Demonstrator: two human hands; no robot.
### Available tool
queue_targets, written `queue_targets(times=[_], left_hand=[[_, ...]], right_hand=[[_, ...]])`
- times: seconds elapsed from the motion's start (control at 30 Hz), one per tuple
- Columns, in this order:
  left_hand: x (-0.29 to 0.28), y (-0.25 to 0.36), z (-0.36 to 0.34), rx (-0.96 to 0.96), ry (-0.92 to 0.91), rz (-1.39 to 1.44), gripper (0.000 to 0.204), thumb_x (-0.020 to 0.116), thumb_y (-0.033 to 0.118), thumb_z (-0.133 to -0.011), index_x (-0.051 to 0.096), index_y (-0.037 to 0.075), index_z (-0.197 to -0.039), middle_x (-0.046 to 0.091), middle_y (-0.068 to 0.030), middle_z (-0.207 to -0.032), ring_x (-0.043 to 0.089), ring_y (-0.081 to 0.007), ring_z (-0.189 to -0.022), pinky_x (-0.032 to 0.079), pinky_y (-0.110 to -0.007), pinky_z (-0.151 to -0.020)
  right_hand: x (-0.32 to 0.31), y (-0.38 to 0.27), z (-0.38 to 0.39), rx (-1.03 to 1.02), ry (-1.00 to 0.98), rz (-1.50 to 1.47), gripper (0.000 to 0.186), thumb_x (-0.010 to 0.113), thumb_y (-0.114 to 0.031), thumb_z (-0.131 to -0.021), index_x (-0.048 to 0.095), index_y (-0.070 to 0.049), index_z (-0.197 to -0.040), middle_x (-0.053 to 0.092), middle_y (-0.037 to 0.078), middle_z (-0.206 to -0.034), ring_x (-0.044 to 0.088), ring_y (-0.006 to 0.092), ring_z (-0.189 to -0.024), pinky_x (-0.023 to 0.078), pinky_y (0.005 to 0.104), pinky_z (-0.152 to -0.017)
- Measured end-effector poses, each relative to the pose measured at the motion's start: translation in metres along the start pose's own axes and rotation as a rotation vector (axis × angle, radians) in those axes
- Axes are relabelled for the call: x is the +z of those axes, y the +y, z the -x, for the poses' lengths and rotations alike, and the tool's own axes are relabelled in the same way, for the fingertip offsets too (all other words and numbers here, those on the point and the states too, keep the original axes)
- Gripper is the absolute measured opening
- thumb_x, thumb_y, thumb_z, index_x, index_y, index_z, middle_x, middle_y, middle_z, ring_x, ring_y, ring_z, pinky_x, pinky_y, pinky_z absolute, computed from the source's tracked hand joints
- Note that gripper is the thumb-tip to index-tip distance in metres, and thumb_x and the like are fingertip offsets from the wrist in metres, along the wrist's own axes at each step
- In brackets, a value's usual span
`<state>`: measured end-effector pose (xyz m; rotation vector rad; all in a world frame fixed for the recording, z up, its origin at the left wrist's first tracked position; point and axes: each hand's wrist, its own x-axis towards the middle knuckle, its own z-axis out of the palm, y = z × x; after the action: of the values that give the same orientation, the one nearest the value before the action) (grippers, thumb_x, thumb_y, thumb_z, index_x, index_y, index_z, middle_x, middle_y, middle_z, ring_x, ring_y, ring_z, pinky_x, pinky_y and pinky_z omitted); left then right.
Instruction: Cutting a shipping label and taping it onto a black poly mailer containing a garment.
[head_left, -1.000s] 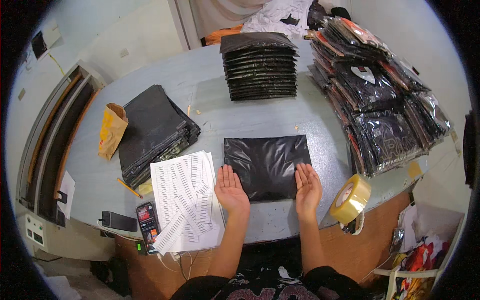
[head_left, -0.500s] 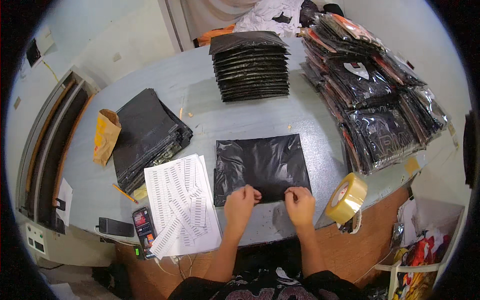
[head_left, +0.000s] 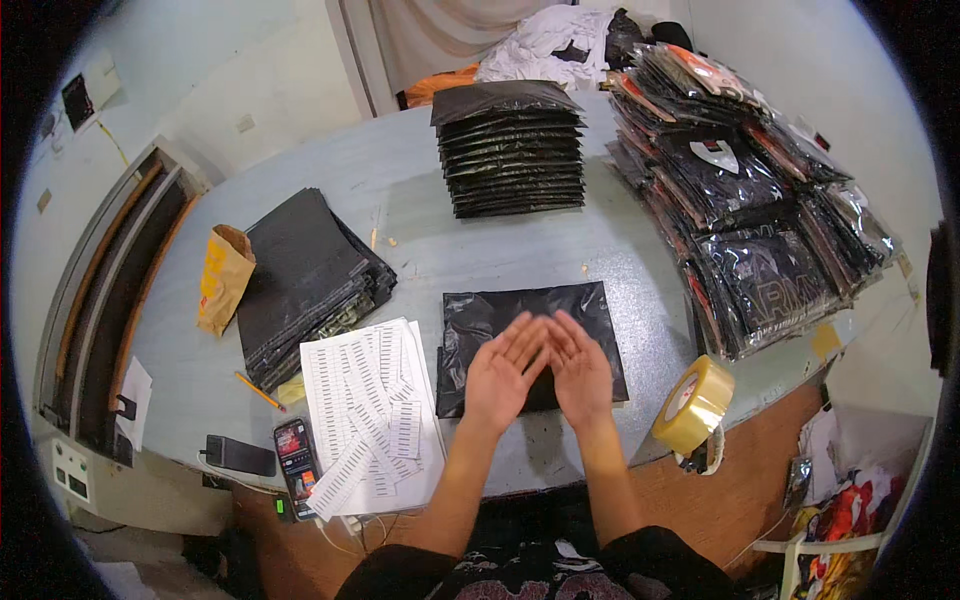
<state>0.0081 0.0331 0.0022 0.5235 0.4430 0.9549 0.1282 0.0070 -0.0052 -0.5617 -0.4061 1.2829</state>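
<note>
A black plastic mailing bag (head_left: 470, 320) lies on the table in front of me, its long side facing me. Over its middle and near edge, my left hand (head_left: 503, 375) and my right hand (head_left: 582, 375) are raised with palms turned up. Their fingers are stretched out and the fingertips nearly meet. Neither palm holds anything. Whether the hands touch the bag cannot be made out. Left of the bag lie white sheets and cut strips of printed labels (head_left: 370, 420). To its right, a roll of clear yellowish tape (head_left: 697, 400) sits on a dispenser near the table's front edge.
A tall stack of black packages (head_left: 510, 150) stands at the back. Clear-bagged dark garments (head_left: 760, 220) are piled at right. Flat black bags (head_left: 305, 270), a brown paper bag (head_left: 225, 280), a pencil (head_left: 260, 391), a phone (head_left: 297, 465) and a black adapter (head_left: 240, 455) lie at left.
Both hands have left the bag's near edge, moved inward and up, and turned over. Their curled fingers have straightened. The whole view has shifted slightly.
</note>
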Motion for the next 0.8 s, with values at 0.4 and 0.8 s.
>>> queue_targets(times=[0.4, 0.8], left_hand=[[-0.057, -0.015, -0.032, 0.351, 0.097, 0.633, 0.055, 0.028, 0.037, -0.091, 0.025, 0.000, -0.131, 0.028, -0.0133, -0.137, 0.026, -0.0246, -0.128, 0.025, -0.036, -0.103], [-0.024, -0.014, -0.085, 0.283, 0.147, 0.677, 0.060, 0.033, 0.040, -0.089, 0.022, 0.000, -0.133, 0.027, -0.0122, -0.138, 0.025, -0.0237, -0.128, 0.022, -0.036, -0.105]], right_hand=[[-0.062, 0.003, -0.055, -0.067, 0.278, -0.591, 0.053, 0.046, -0.027, -0.087, 0.029, 0.006, -0.124, 0.034, 0.020, -0.129, 0.034, 0.0294, -0.121, 0.029, 0.0399, -0.100], [-0.008, 0.029, -0.077, 0.074, 0.072, -0.555, 0.059, 0.044, -0.035, -0.087, 0.026, 0.003, -0.128, 0.030, 0.016, -0.134, 0.026, 0.0256, -0.126, 0.022, 0.0372, -0.104]])
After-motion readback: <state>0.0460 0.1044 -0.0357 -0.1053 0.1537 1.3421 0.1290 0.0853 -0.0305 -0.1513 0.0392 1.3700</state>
